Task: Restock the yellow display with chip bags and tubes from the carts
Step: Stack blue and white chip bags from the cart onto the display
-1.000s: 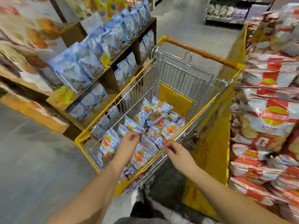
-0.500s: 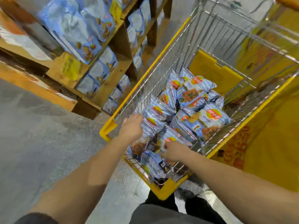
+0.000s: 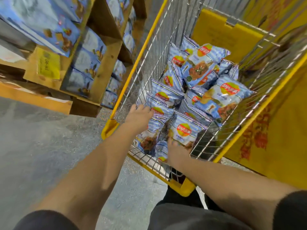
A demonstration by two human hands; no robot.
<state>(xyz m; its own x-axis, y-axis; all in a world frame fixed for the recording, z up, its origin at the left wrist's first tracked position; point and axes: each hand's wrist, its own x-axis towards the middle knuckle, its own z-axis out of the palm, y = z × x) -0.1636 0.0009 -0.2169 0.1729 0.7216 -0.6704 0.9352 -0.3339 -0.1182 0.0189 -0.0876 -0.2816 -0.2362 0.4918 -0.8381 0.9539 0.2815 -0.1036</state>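
Note:
A yellow-framed wire cart [image 3: 144, 48] stands in front of me, holding several blue-striped chip bags. My left hand [image 3: 140, 116] reaches over the near rim and grips the top edge of one upright chip bag [image 3: 158, 125] at the cart's near left. My right hand [image 3: 177, 151] holds the lower edge of a neighbouring chip bag [image 3: 186, 130]; its fingertips are hidden under the bag. More bags [image 3: 222, 95] lie piled toward the cart's far end. The yellow display [image 3: 279, 130] rises right beside the cart's right side.
A wooden shelf unit [image 3: 104, 52] stocked with blue snack bags stands close to the left of the cart, with a yellow price tag [image 3: 49, 63] on its edge. Grey concrete floor [image 3: 41, 155] lies at the lower left. A yellow plastic flap [image 3: 221, 35] closes the cart's far end.
My view has dropped closer to the cart. Both hands have gone from the near rim down into the basket and closed on chip bags.

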